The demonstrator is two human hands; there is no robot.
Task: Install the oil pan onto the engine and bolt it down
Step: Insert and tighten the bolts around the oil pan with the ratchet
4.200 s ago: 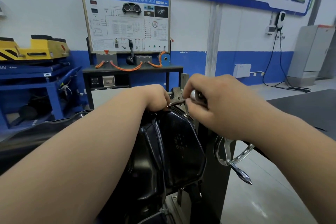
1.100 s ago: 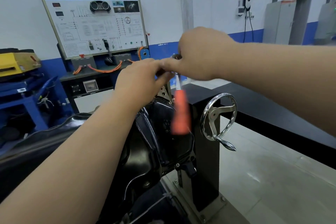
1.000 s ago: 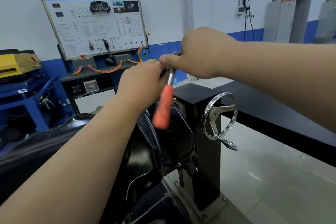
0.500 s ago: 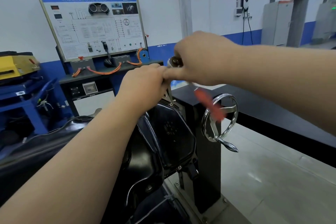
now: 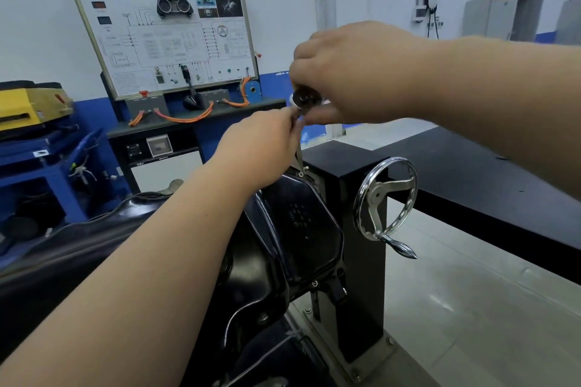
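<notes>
oil pan: lower centre of frame, seated on the engine in the stand, its closed outer face turned toward me and its inside hidden. material is black glossy pressed steel with rounded ribs and a stepped sump. the small raised marks on its flat panel are too fine to read. one bolt head shows bright on the lower right flange. my right hand, upper centre, has its fingers curled over the round chrome ratchet head. my left hand, just below and left of it, pinches the top of the thin steel extension bar, which runs down to the pan's upper rim. right of the pan is a square black stand column carrying a chrome handwheel with a scalloped rim and a tapered crank knob. upper left of frame: a framed white training board with a blue strip of white chinese characters, a printed wiring diagram and a gauge cluster picture; orange cables loop along the shelf beneath it. far left: a yellow machine housing.
</notes>
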